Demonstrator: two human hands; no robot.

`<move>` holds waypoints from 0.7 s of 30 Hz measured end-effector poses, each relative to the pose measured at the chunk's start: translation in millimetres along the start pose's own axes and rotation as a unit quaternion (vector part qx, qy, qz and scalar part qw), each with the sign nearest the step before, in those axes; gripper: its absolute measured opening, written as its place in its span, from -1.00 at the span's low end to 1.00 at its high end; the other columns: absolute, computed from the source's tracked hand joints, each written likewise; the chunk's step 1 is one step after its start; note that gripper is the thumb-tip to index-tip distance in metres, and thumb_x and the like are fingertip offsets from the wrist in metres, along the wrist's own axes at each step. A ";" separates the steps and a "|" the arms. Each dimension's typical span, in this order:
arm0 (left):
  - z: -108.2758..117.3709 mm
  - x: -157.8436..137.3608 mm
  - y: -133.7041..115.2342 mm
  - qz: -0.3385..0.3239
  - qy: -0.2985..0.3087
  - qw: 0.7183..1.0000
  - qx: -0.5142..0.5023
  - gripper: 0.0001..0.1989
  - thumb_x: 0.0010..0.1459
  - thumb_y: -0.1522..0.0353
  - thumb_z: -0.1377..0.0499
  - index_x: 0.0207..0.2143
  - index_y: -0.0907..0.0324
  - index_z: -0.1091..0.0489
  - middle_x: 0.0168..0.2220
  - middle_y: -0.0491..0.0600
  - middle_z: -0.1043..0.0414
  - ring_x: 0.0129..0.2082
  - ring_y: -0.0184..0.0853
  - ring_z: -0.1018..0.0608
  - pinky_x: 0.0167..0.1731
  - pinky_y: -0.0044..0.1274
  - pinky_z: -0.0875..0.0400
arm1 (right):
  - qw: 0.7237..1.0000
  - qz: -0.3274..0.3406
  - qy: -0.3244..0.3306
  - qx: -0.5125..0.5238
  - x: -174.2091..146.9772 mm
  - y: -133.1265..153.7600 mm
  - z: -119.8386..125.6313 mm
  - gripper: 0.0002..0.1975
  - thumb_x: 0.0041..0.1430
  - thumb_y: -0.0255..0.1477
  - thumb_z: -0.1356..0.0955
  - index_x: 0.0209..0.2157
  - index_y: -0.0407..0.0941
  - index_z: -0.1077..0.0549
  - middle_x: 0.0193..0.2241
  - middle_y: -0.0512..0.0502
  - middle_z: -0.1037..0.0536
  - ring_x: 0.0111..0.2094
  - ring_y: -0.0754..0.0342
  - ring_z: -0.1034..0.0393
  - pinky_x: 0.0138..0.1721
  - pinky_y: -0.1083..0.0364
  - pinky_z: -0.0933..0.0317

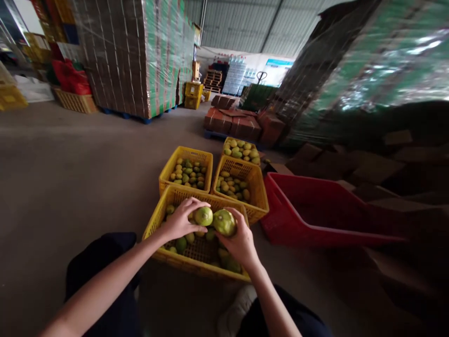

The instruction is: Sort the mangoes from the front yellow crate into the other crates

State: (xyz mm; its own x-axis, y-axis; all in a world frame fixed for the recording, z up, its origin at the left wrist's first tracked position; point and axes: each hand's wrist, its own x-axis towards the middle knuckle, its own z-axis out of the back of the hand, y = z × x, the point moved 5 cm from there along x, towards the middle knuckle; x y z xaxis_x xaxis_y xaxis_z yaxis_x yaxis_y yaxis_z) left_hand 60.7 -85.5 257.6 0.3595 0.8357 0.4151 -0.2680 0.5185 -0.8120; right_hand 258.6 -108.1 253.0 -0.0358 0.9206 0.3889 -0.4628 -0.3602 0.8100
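Over the nearest yellow crate (199,269), my left hand (184,220) grips a round yellow-green fruit (204,216) between thumb and fingers. My right hand (242,236) is wrapped round a larger, lumpy yellow-green fruit (224,222). The two fruits are held side by side, ends towards me, and almost touch. Below them in the crate lie several green and yellow fruits (181,245) of the same look, partly hidden by my hands. Their exact kind I cannot tell.
Beyond stand a left crate (161,175), a right crate (261,194) and a farther crate of fruit (242,150). A red tub (315,229) is at right, beside cardboard (368,164). Wrapped pallet stacks (115,56) and flat brown cartons (231,122) stand behind.
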 end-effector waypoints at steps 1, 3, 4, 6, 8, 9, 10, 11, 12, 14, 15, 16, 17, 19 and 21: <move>2.6 -0.4 -5.4 -0.023 -0.011 0.999 0.024 -0.43 -0.06 0.26 -0.40 0.05 0.01 -0.40 -0.06 0.02 -0.38 0.01 -0.18 -0.41 0.10 -0.30 -0.26 | 1.000 0.012 -0.010 -0.008 0.7 4.7 2.9 -0.39 -0.16 -0.52 -0.49 0.00 0.02 -0.40 -0.03 -0.10 -0.51 0.00 -0.13 -0.39 0.09 -0.16 -0.22; 7.2 -1.9 -14.9 -0.053 -0.035 0.997 0.046 -0.45 0.00 0.28 -0.37 0.07 -0.01 -0.37 -0.03 0.03 -0.38 0.03 -0.18 -0.41 0.10 -0.29 -0.26 | 0.998 0.053 -0.018 -0.017 2.1 15.1 6.6 -0.38 -0.14 -0.57 -0.46 0.01 0.04 -0.37 0.00 -0.09 -0.49 0.04 -0.12 -0.36 0.12 -0.16 -0.20; 9.0 -2.6 -18.8 -0.061 -0.047 0.996 0.049 -0.46 0.02 0.28 -0.36 0.08 -0.01 -0.36 -0.02 0.03 -0.37 0.03 -0.18 -0.41 0.10 -0.29 -0.27 | 0.996 0.079 -0.019 -0.020 2.6 20.4 7.3 -0.38 -0.15 -0.61 -0.44 0.01 0.05 -0.36 0.01 -0.09 -0.48 0.06 -0.12 -0.35 0.13 -0.17 -0.19; 11.8 -3.2 -24.3 -0.062 -0.068 0.995 0.044 -0.45 0.02 0.26 -0.36 0.09 -0.01 -0.35 -0.01 0.04 -0.36 0.03 -0.18 -0.42 0.09 -0.28 -0.29 | 0.990 0.133 -0.018 -0.033 3.3 29.7 7.4 -0.36 -0.15 -0.66 -0.40 0.01 0.05 -0.34 0.03 -0.10 -0.46 0.09 -0.14 -0.32 0.13 -0.19 -0.19; 13.0 -2.5 -27.6 -0.053 -0.082 0.995 0.037 -0.43 0.00 0.23 -0.36 0.09 0.00 -0.34 -0.02 0.04 -0.36 0.03 -0.17 -0.42 0.08 -0.28 -0.31 | 0.982 0.178 -0.030 -0.057 4.4 37.2 7.6 -0.35 -0.15 -0.68 -0.36 0.03 0.05 -0.31 0.04 -0.14 -0.42 0.09 -0.15 -0.31 0.10 -0.21 -0.21; 13.1 -1.6 -28.8 -0.049 -0.084 0.995 0.036 -0.43 0.00 0.22 -0.36 0.09 0.00 -0.34 -0.02 0.04 -0.36 0.03 -0.17 -0.42 0.08 -0.28 -0.31 | 0.978 0.193 -0.040 -0.071 5.4 40.0 8.0 -0.35 -0.14 -0.69 -0.34 0.03 0.04 -0.30 0.05 -0.16 -0.39 0.08 -0.15 -0.31 0.08 -0.21 -0.23; 13.0 -0.3 -29.8 -0.047 -0.086 0.994 0.037 -0.42 -0.01 0.22 -0.37 0.09 0.01 -0.35 -0.03 0.04 -0.36 0.02 -0.17 -0.42 0.08 -0.28 -0.31 | 0.975 0.201 -0.051 -0.082 6.6 42.3 8.6 -0.35 -0.14 -0.69 -0.32 0.03 0.03 -0.29 0.05 -0.17 -0.36 0.08 -0.14 -0.30 0.06 -0.21 -0.24; 12.8 1.1 -30.5 -0.045 -0.088 0.994 0.039 -0.43 -0.01 0.22 -0.37 0.08 0.01 -0.35 -0.03 0.04 -0.36 0.02 -0.17 -0.43 0.08 -0.28 -0.31 | 0.973 0.205 -0.061 -0.090 8.2 44.1 9.3 -0.35 -0.14 -0.70 -0.30 0.03 0.03 -0.29 0.05 -0.18 -0.34 0.07 -0.14 -0.30 0.05 -0.20 -0.25; 12.5 2.7 -30.8 -0.043 -0.090 0.994 0.040 -0.43 -0.01 0.23 -0.37 0.08 0.01 -0.36 -0.04 0.04 -0.36 0.02 -0.17 -0.43 0.08 -0.28 -0.31 | 0.972 0.204 -0.068 -0.094 10.0 45.4 9.9 -0.36 -0.14 -0.70 -0.29 0.02 0.03 -0.29 0.04 -0.18 -0.33 0.07 -0.14 -0.30 0.04 -0.20 -0.25; 12.1 6.1 -30.7 -0.041 -0.095 0.994 0.040 -0.44 -0.01 0.23 -0.37 0.08 0.01 -0.36 -0.04 0.04 -0.36 0.02 -0.16 -0.43 0.08 -0.28 -0.31 | 0.973 0.198 -0.074 -0.095 13.6 47.3 10.6 -0.37 -0.13 -0.70 -0.29 0.02 0.03 -0.29 0.03 -0.17 -0.32 0.06 -0.15 -0.30 0.03 -0.20 -0.25; 11.9 7.7 -30.4 -0.041 -0.098 0.994 0.038 -0.44 -0.01 0.23 -0.37 0.08 0.01 -0.37 -0.03 0.04 -0.36 0.02 -0.16 -0.42 0.08 -0.27 -0.31 | 0.973 0.195 -0.077 -0.092 15.2 47.9 10.8 -0.37 -0.13 -0.69 -0.30 0.01 0.03 -0.29 0.02 -0.17 -0.32 0.06 -0.16 -0.30 0.03 -0.21 -0.25; 11.6 9.3 -30.4 -0.044 -0.101 0.993 0.037 -0.43 -0.01 0.23 -0.37 0.08 0.01 -0.37 -0.03 0.04 -0.36 0.03 -0.15 -0.42 0.08 -0.27 -0.31 | 0.974 0.194 -0.081 -0.089 16.5 48.3 11.2 -0.38 -0.12 -0.68 -0.31 0.01 0.04 -0.28 0.02 -0.17 -0.32 0.06 -0.16 -0.30 0.04 -0.21 -0.25; 11.3 10.7 -30.6 -0.048 -0.103 0.993 0.037 -0.43 -0.01 0.23 -0.37 0.08 0.01 -0.37 -0.03 0.04 -0.36 0.03 -0.15 -0.42 0.08 -0.26 -0.30 | 0.974 0.193 -0.085 -0.085 17.6 48.5 11.4 -0.39 -0.12 -0.68 -0.31 0.01 0.04 -0.29 0.02 -0.16 -0.32 0.06 -0.16 -0.30 0.04 -0.21 -0.24; 10.9 12.8 -31.9 -0.057 -0.107 0.992 0.041 -0.43 -0.01 0.23 -0.37 0.08 0.00 -0.36 -0.02 0.04 -0.36 0.03 -0.16 -0.42 0.10 -0.27 -0.29 | 0.975 0.189 -0.093 -0.074 19.2 47.9 12.1 -0.40 -0.10 -0.67 -0.33 0.01 0.04 -0.29 0.02 -0.16 -0.33 0.05 -0.15 -0.30 0.05 -0.20 -0.23; 11.0 14.0 -33.6 -0.058 -0.112 0.991 0.039 -0.44 -0.01 0.24 -0.37 0.08 0.00 -0.37 -0.02 0.03 -0.37 0.04 -0.17 -0.42 0.11 -0.28 -0.27 | 0.977 0.181 -0.099 -0.055 20.3 46.7 13.1 -0.43 -0.08 -0.65 -0.35 0.00 0.04 -0.31 0.02 -0.15 -0.34 0.06 -0.14 -0.30 0.07 -0.19 -0.21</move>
State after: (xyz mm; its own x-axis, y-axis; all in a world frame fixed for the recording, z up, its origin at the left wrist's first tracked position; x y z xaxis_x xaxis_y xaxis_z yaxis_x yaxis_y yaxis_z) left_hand 64.9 -89.2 295.2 0.1868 0.7840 0.5919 -0.3076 0.6189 -0.7227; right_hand 247.9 -108.2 304.5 -0.0482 0.6845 0.7275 -0.5448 -0.6284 0.5552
